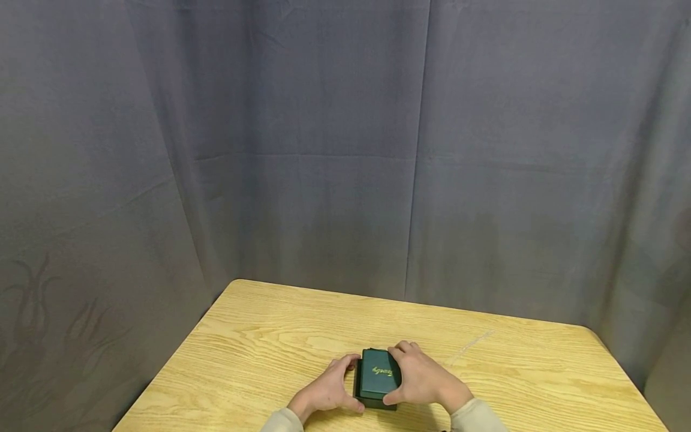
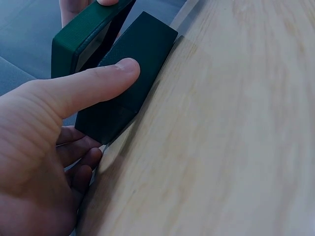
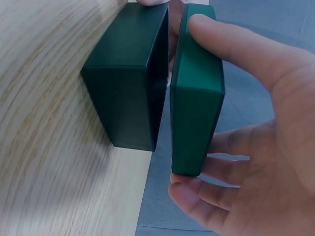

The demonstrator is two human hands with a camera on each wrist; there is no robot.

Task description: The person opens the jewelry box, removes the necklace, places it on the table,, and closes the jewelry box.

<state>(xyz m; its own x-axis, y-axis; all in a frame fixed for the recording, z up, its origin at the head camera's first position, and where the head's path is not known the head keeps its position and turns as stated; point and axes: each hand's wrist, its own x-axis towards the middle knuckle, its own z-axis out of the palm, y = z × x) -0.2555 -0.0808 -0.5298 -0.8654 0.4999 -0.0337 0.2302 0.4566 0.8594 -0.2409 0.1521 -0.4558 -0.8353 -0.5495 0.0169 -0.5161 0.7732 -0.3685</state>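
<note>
A small dark green box is in two parts near the front of the table. Its base stands on the wood, and my left hand grips it by its sides, thumb on the near face. Just above the base, a green lid with gold script is held by its edges in my right hand. A gap shows between lid and base in both wrist views, and the lid sits slightly tilted and off to one side. What lies inside the base cannot be seen.
A thin, pale, see-through strip lies on the wooden table, beyond the right hand. Grey curtains hang behind the table and along its left side.
</note>
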